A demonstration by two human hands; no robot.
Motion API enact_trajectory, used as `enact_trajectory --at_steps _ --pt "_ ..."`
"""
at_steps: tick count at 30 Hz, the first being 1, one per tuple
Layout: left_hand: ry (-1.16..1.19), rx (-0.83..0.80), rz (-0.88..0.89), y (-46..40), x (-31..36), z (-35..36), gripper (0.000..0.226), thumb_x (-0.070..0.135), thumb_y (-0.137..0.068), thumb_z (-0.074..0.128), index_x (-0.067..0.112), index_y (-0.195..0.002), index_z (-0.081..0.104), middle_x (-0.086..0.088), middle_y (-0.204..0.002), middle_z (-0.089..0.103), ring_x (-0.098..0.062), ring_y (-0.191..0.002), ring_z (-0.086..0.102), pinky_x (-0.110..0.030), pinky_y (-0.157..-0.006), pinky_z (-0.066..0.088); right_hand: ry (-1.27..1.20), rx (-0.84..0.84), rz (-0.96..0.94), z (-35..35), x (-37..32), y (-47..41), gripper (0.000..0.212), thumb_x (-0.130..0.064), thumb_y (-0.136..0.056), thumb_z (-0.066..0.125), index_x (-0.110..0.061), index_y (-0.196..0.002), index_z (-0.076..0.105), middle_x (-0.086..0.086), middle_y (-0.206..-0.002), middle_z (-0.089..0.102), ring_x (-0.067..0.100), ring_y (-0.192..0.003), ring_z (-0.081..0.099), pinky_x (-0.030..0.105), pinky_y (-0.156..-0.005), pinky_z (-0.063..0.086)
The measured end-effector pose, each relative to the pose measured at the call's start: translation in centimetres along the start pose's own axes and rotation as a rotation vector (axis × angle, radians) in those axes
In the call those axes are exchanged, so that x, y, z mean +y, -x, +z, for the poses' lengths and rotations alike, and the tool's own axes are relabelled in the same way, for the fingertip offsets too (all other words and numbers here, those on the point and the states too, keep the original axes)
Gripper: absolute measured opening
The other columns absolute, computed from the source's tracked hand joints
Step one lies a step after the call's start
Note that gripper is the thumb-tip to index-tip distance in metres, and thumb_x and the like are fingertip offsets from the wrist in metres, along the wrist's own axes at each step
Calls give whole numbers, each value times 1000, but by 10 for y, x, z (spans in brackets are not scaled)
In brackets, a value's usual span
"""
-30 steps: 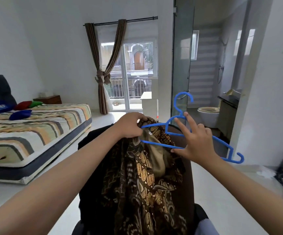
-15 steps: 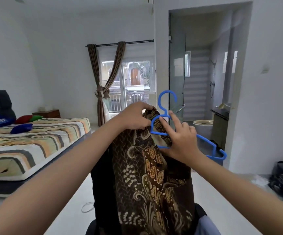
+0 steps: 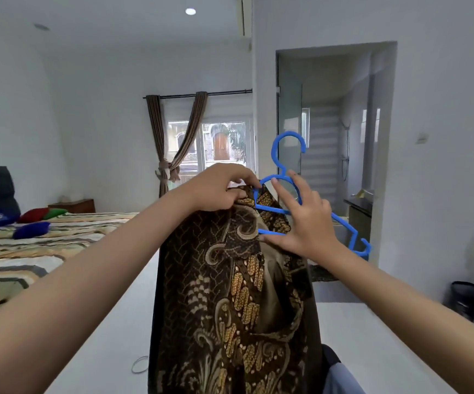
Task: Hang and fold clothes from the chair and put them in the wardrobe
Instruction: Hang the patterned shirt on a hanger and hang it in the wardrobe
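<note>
The striped bed (image 3: pixel 31 251) stands at left. The brown patterned batik shirt (image 3: pixel 230 294) hangs upright at centre, held up in front of the person. The blue plastic hanger (image 3: pixel 343 224) has one shoulder inserted in the shirt's collar; its other shoulder projects right. The left hand (image 3: pixel 218 189) pinches the collar fabric. The right hand (image 3: pixel 304 223) grips the hanger, thumb under the bar, fingers spread.
</note>
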State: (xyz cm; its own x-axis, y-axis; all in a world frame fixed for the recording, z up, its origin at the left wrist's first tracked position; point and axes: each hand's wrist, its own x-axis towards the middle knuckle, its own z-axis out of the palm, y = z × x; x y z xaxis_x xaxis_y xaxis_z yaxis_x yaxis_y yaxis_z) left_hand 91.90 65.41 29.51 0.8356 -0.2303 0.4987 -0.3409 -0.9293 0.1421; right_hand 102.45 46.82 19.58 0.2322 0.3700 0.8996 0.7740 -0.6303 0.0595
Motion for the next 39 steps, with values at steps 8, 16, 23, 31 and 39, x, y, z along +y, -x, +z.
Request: enact_trajectory --at_steps 8,16,23,31,39 --pt "221 141 -54 3 -5 14 35 2 -84 62 35 -96 68 13 -99 66 0 -51 43 -14 -57 39 -20 47 -11 -3 -3 18 96 -78 -67 59 -28 -145 37 16 -156 15 34 -132 34 64 -103 27" --pt "346 194 -94 9 -32 7 36 -3 -83 62 27 -102 70 -3 -106 65 -2 -49 38 -11 -56 37 -425 44 48 16 -11 100 39 -34 -82 69 -26 -119 63 2 -113 51 10 -91 53 21 -78 48" --pt "341 185 -97 20 -46 1 42 -2 -84 61 37 -98 69 9 -96 65 -12 -55 40 -21 -59 39 -757 -207 284 26 -11 108 40 0 -82 67 -26 -112 67 -11 -105 63 6 -96 61 21 -72 53" --pt "418 152 -108 38 -63 -17 46 -1 -81 62 43 -92 71 12 -95 67 -30 -76 52 -45 -79 47 -810 -98 447 5 9 103 42 -2 -76 76 -34 -103 68 -9 -100 70 2 -92 66 13 -75 52" --pt "463 112 -131 39 -68 -31 29 13 -72 65 29 -95 74 -11 -106 68 -42 -85 57 -60 -84 45 -1365 -133 763 -12 40 88 52 -25 -49 93 -10 -96 75 11 -98 74 27 -96 69 28 -78 58"
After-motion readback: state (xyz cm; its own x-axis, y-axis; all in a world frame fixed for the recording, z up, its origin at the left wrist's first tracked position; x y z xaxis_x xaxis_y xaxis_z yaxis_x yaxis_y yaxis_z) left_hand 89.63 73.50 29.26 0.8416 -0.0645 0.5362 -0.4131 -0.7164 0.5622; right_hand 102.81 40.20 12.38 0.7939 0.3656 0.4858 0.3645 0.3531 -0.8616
